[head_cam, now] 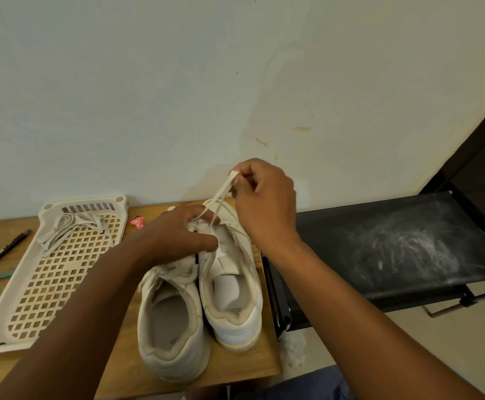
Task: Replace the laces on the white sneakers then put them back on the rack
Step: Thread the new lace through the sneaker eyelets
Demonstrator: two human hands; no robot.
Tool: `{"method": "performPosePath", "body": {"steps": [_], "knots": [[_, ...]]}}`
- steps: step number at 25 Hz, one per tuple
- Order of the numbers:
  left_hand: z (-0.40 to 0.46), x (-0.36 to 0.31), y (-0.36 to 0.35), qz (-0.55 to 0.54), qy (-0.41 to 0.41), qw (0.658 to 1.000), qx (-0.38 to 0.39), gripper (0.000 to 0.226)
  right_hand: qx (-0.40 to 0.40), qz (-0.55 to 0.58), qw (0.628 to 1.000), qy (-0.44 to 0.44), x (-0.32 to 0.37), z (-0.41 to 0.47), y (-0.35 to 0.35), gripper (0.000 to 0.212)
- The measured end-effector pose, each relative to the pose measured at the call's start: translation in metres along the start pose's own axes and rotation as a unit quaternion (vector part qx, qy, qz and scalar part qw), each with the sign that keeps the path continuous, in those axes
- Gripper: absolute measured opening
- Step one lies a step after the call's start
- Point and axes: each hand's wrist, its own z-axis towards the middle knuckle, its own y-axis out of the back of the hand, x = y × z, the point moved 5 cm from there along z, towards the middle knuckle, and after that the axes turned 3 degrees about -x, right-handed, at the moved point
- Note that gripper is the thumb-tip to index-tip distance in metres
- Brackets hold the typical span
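A small wooden table (235, 368) stands against a pale wall (177, 82) that has a few brown marks on it. Just to the right of the table is a black rack (408, 246), and its shelf is smeared with white dust.

Two white sneakers stand side by side on the table, heels toward the person. The left sneaker (172, 327) is nearer, and the right sneaker (232, 298) sits a bit farther back, close to the table's right edge.

The right hand (264, 203) is lifted above the toe of the right sneaker. Its thumb and finger pinch a white lace (221, 194) and pull it up tight, and the other fingers are curled in. The left hand (183, 235) rests on the front of the sneakers with its fingers bent down over the lace holes. It seems to grip the lace there, but the fingers hide the spot.

On the left side of the table lies a cream plastic tray (4, 327) full of holes. A loose bundle of old laces (70, 226) lies in its far end. A black pen (1, 252) lies left of the tray, and a small pink thing (137, 221) lies by the wall.
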Motion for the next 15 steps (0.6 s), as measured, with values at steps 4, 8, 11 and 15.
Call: {"method": "performPosePath", "body": {"steps": [4,8,11,15], "knots": [[0.001,-0.002,0.000,0.017,-0.024,0.999,-0.019,0.036,0.026,0.171,0.983,-0.054,0.001,-0.001,0.003,0.020],[-0.001,0.001,0.004,0.031,-0.030,0.997,-0.059,0.030,0.078,0.133,0.987,-0.040,-0.006,-0.004,-0.008,0.013],[-0.001,0.002,0.004,0.043,-0.040,0.995,-0.076,0.024,0.104,0.041,0.994,-0.010,-0.009,-0.007,-0.013,0.006],[0.001,0.010,0.008,0.029,-0.034,0.988,-0.147,0.012,0.182,-0.071,0.981,-0.018,-0.016,-0.009,-0.021,0.011]]}}
